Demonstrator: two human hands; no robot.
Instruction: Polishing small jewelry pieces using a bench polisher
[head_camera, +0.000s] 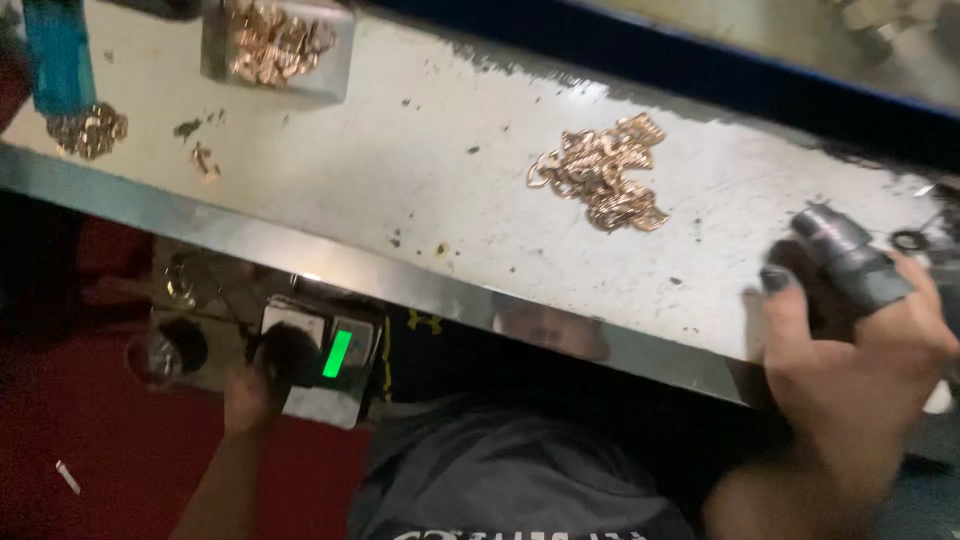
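A dark grey cylindrical piece is being gripped by the right hand at the metal table edge. Below it, a small scale is being touched by the left hand, its grip indiscernible. A heap of gold-coloured chains is lying on open tabletop.

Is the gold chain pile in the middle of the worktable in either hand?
No, the gold chain pile lies alone on the worktable, clear of both hands.

Bright light shines on the table; below the table it is dark. The right hand looks blurry.
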